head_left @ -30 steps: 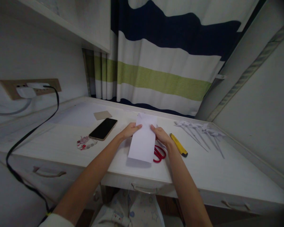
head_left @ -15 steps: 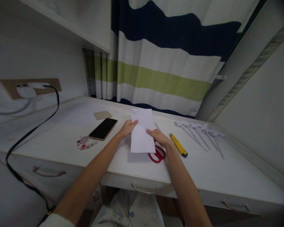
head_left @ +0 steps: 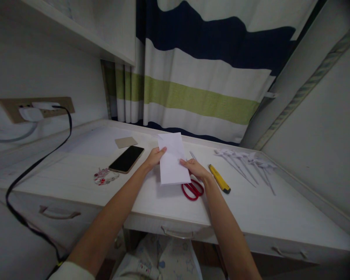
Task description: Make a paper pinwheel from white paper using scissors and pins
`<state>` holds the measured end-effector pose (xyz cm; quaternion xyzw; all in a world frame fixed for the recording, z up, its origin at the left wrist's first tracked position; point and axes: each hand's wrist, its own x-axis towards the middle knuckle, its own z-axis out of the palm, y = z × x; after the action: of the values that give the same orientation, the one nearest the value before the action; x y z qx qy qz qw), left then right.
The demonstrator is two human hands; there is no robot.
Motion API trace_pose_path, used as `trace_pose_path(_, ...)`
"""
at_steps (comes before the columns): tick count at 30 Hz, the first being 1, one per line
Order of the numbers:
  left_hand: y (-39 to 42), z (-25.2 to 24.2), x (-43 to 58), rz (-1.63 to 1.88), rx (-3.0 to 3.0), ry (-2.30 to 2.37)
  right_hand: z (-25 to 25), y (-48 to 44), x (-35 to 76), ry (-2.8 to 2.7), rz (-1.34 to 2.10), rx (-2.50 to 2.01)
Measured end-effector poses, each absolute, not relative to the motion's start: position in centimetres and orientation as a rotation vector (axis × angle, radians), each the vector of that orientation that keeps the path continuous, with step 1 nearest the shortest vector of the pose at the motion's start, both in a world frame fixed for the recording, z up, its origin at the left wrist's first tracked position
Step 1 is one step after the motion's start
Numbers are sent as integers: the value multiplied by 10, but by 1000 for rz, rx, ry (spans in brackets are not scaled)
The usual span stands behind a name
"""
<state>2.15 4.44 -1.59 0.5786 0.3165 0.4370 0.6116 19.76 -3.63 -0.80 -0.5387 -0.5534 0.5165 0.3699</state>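
Observation:
A white sheet of paper (head_left: 172, 165), narrow and apparently folded, is held up over the desk between both hands. My left hand (head_left: 155, 156) pinches its left edge, thumb on top. My right hand (head_left: 195, 168) grips the right edge the same way; the fingers under the paper are hidden. Just below my right hand lie scissors (head_left: 193, 197) with red handles, their blades partly covered by the hand. To the right of that hand rests a yellow box cutter (head_left: 219, 179) with a black end.
Several folded white paper pieces on thin sticks (head_left: 245, 161) lie at the right. On the left are a black phone (head_left: 126, 159), a beaded bracelet (head_left: 105, 177) and a beige card (head_left: 126, 142). A black cable (head_left: 32, 167) hangs from the wall socket (head_left: 10, 108). A striped curtain (head_left: 198, 93) borders the desk's back.
The paper has tilted slightly, its upper end swinging a little to the left and its lower edge rising. Both hands keep their hold on it.

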Motion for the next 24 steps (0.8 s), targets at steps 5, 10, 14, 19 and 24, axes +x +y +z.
trace_pose_path(5, 41, -17, 22, 978, 1330, 726, -14, -32, 194, -1348, 1355, -1312)
trace_pose_path(10, 41, -19, 22, 924, 1339, 724, -19, -29, 187, -1288, 1407, -1248)
trace_pose_path(14, 43, -20, 22, 934, 1336, 722, -19, -30, 184, -1252, 1422, -1230)
trace_pose_path(19, 46, -19, 21, 998, 1315, 740, -19, -31, 182, -1236, 1447, -1231)
trace_pose_path(24, 48, -19, 21, 1043, 1292, 757, -19, -32, 182, -1229, 1445, -1241)
